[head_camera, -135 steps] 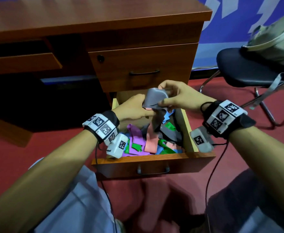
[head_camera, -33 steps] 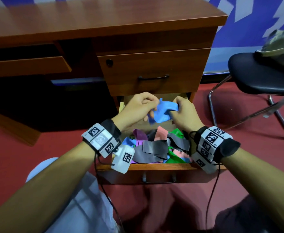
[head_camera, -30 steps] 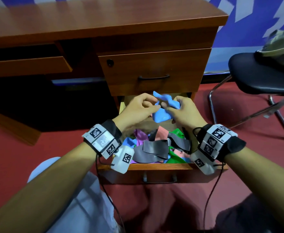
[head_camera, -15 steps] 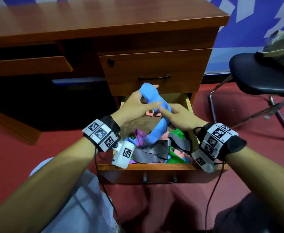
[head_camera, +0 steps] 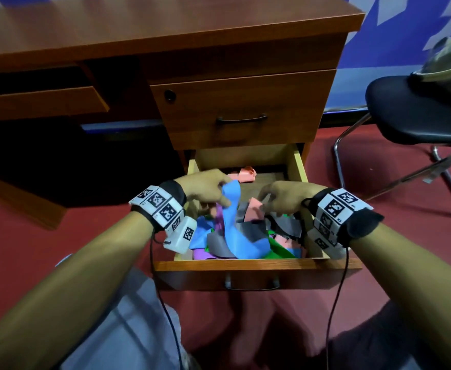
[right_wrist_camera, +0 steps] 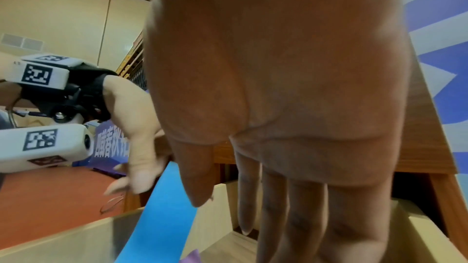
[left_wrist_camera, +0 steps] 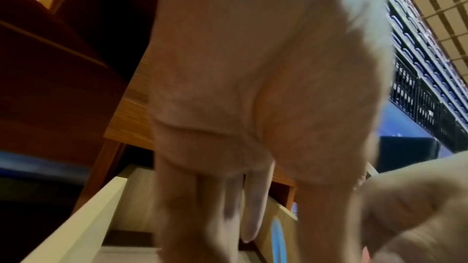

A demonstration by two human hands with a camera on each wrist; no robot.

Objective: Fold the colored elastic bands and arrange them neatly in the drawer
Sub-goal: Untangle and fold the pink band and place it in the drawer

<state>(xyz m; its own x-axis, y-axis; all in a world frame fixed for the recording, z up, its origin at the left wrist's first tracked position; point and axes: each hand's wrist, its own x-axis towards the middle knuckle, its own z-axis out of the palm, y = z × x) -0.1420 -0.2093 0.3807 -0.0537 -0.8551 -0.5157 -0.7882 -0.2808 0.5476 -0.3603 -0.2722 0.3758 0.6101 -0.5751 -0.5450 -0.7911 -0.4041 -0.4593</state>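
Note:
The bottom drawer [head_camera: 256, 264] is pulled out and holds a loose pile of coloured elastic bands: grey [head_camera: 220, 245], green [head_camera: 279, 248], purple and pink. A blue band [head_camera: 235, 222] rises out of the pile to my left hand [head_camera: 223, 194], which pinches its top end. The right wrist view shows the same blue band [right_wrist_camera: 157, 217] below that left hand [right_wrist_camera: 138, 169]. My right hand [head_camera: 265, 202] hovers over the pile's right side with straight fingers [right_wrist_camera: 273, 207] pointing down and nothing in them. One folded pink band [head_camera: 247, 174] lies at the drawer's back.
The shut upper drawer [head_camera: 243, 108] and the desk top [head_camera: 139, 22] overhang the back of the open drawer. A black chair [head_camera: 416, 113] with a bag stands to the right on the red floor. My knees are right below the drawer front.
Both hands have come down from in front of the upper drawer and moved apart. My right hand has let go of the blue band, which now hangs from my left hand alone.

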